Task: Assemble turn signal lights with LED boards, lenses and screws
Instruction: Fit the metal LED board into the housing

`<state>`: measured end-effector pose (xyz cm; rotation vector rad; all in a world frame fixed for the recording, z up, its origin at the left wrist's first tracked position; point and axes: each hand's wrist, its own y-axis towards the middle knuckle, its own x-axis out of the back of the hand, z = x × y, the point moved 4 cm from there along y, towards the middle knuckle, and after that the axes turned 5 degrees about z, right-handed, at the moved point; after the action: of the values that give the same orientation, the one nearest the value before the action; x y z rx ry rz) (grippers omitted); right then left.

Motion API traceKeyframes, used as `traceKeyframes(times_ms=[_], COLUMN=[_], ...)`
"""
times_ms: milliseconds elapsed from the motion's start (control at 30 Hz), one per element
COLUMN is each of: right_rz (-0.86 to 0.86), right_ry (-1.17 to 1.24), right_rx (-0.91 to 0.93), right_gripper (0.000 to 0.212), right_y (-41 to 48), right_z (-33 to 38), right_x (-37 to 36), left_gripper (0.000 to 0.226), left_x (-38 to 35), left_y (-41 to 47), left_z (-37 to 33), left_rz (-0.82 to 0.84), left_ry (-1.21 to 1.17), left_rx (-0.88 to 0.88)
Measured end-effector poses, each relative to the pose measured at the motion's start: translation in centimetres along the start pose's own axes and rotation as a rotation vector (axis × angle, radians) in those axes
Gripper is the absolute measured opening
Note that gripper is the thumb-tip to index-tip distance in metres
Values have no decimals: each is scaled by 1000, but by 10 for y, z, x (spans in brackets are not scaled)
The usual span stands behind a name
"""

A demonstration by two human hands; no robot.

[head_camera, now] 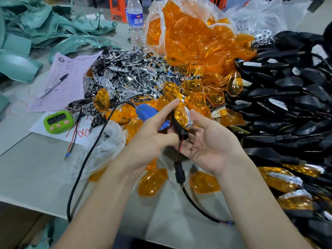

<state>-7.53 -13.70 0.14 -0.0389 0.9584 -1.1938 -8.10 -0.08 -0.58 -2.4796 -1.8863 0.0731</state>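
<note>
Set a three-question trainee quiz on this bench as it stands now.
1. True or false: the green timer lies to the right of both hands.
2. What lies on the pink sheet? A a marker; B a spoon; C a phone.
3. Fill in: the turn signal light is held by ___ hands.
Key: 1 false, it lies to their left; 2 A; 3 both, the left hand and the right hand.
</note>
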Motion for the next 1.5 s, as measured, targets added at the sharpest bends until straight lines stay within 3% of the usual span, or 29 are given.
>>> traceKeyframes(times_ms=[133, 200, 400, 500, 633, 733, 900, 1067, 1267, 1400, 1500], right_rz=[-26, -22, -11, 15, 126, 200, 364, 422, 382, 330, 360], right_ry=[32, 60, 84, 86, -61, -147, -91, -77, -46, -160, -219], right_rx=[-22, -6, 53, 53, 30, 83, 122, 137, 89, 165, 175], right_gripper=[71, 74, 30, 38, 41, 48, 39, 38, 37, 30, 27], right_y=[-3, -5, -11, -11, -11, -12, -12, -8, -5, -4, -6], right_z=[-2, 0, 3, 2, 2, 3, -3, -7, -13, -9, -4], right_x=[-2, -6, -9, -10, -11, -7, -8, -13, -11, -12, -14], left_gripper=[81, 73, 59, 52, 49, 34, 51, 45, 43, 50, 40], left_x=[-5, -7, -7, -7, -11, -13, -8, -5, -2, 10, 14], left_y=[-2, -3, -7, -7, -5, -8, -10, -12, -14, -10, -13], left_z=[1, -2, -6, -5, -3, -8, -14, -21, -16, -16, -21], left_rz=[-46, -36, -43, -49, -83, -53, -225, -303, -294, -210, -122], left_ry=[-141, -188, -219, -238, -432, -402, -403, -342, -367, -440, -484], left_rx=[24, 21, 72, 56, 111, 70, -1, -154, -128, -64, -66])
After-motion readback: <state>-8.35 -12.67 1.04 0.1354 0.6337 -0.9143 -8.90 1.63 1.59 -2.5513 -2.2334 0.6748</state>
